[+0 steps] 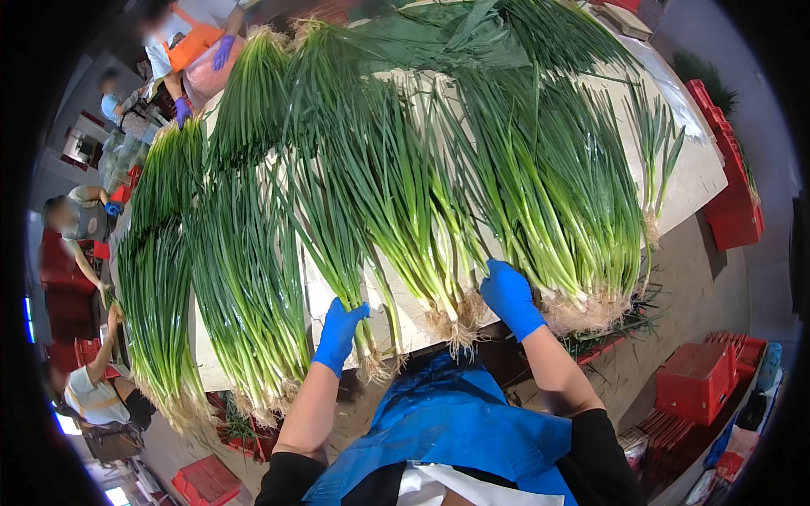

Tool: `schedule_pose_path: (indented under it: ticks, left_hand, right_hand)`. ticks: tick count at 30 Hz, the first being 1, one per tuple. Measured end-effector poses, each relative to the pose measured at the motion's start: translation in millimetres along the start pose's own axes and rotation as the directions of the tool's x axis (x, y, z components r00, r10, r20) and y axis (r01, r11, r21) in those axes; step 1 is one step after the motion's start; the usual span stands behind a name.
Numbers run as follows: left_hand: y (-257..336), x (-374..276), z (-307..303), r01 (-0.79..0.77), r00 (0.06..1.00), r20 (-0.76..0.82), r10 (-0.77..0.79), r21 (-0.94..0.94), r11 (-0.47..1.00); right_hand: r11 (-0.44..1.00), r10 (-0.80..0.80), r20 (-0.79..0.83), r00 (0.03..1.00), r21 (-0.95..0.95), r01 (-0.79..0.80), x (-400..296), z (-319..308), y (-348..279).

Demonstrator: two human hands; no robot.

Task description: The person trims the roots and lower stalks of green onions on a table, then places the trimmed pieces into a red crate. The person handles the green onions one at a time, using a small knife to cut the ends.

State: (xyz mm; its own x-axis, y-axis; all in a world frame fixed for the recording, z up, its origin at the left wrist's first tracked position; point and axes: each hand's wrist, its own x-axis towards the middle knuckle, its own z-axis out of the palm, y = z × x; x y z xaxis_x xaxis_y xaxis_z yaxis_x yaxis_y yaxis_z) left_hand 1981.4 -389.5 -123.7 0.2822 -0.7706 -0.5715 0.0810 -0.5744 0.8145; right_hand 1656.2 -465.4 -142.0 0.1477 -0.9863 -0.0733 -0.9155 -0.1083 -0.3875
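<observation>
My left hand (336, 334), in a blue glove, is closed around a small bunch of green onions (345, 284) just above their roots. My right hand (511, 300), gloved the same way, has its fingers curled at the lower end of a green onion stalk (476, 243). Between my hands a loose pile of green onions (411, 234) lies with its roots at the table's near edge. One single stalk (387, 302) rests beside the left bunch. A thick pile of green onions (582, 209) spreads to the right of my right hand, its roots towards me.
More green onion piles (247, 284) cover the left of the pale table (686, 171). A co-worker in an orange apron (193, 44) touches a far bunch with a purple glove (182, 112). Other people work at the left. Red crates (696, 382) stand on the floor at the right.
</observation>
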Motion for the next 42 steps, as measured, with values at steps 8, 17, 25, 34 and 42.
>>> schedule_pose_path:
  ticks: [8, 17, 25, 34, 42]
  left_hand:
    - [-7, 1, 27, -0.449, 0.785, -0.106, 0.61, 0.581, 0.679]
    - [7, -34, 99, -0.618, 0.767, 0.144, 0.625, 0.43, 0.659]
    - [9, -44, 135, -0.624, 0.779, 0.265, 0.568, 0.402, 0.67]
    - [9, -51, 128, -0.562, 0.824, 0.172, 0.54, 0.37, 0.74]
    - [42, -40, 166, -0.429, 0.798, 0.223, 0.559, 0.862, 0.268]
  right_hand:
    - [0.562, -0.103, 0.24, 0.965, 0.815, -0.143, 1, -59, -9]
    - [0.993, 0.096, -0.217, 0.971, -0.04, -0.107, -31, -112, 4]
    - [0.852, -0.068, -0.262, 0.963, -0.517, -0.08, -9, -90, 32]
    - [0.968, 0.186, -0.181, 0.966, 0.2, -0.149, 8, -126, 80]
    - [0.695, 0.401, -0.017, 0.916, 0.657, -0.293, 22, -118, 139]
